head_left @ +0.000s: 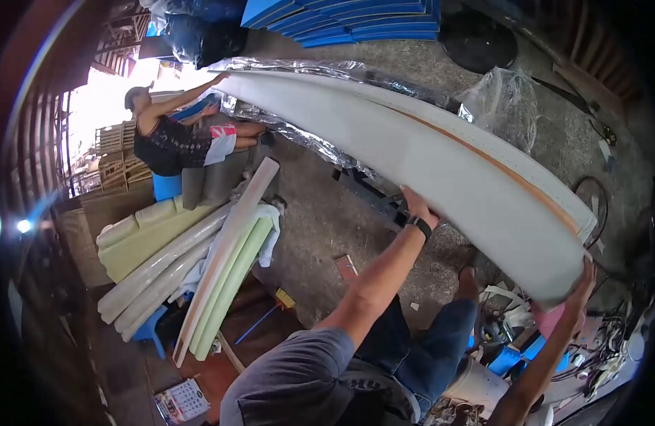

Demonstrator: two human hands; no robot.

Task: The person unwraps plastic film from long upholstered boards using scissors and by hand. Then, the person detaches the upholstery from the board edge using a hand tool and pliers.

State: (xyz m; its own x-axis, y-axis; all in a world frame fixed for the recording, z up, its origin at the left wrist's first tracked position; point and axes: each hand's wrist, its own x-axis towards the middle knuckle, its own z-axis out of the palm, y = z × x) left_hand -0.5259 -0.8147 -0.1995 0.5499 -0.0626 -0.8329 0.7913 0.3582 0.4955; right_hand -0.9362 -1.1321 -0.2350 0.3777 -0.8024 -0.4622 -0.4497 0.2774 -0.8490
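Board (434, 163) against both hands (417, 206), right (585, 279) (seemingly cupped) at end.

Place: workshop | rough grey floor (306, 234) | stacked blue sheets (352, 20) | long piled panels (233, 290) | strewn scraps (613, 342)

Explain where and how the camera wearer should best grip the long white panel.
Come from the near side, probably with the left hand on the near long edge and the right hand at the right end: the long white panel is broad, shows no handle, and a co-worker's hand is at its far end.
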